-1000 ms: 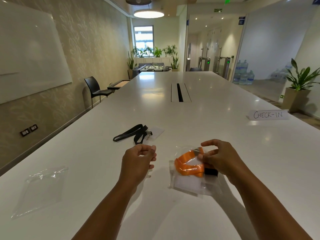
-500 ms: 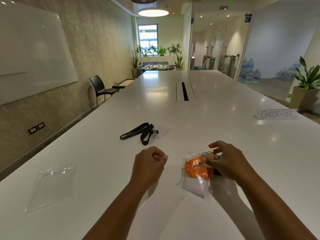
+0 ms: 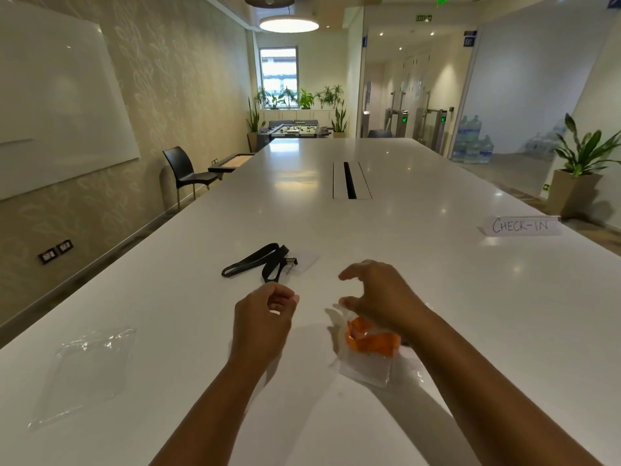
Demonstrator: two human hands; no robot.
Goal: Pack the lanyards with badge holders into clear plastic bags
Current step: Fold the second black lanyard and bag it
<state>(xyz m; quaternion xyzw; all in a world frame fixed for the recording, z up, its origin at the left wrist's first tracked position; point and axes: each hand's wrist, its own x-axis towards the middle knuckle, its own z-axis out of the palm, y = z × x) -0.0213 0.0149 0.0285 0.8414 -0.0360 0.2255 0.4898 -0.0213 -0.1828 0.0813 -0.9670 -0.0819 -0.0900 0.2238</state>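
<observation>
Clear plastic, far left: empty bag lies flat, untouched. Black lanyard with its badge holder sits loose, just beyond the left hand, whose fingers are curled on nothing visible. Right hand hovers spread over the filled bag, gripping nothing. Orange lanyard is bunched inside. Risk: can't confirm the bag mouth is sealed, so the bunched strap could spring out. Film may also skid on the glossy table.

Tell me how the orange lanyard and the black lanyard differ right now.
The orange lanyard is bunched up inside a clear plastic bag; the black lanyard lies unbagged. The orange lanyard is a tight wad, while the black lanyard's straps stretch out in long loops. Both rest on the white table.
</observation>
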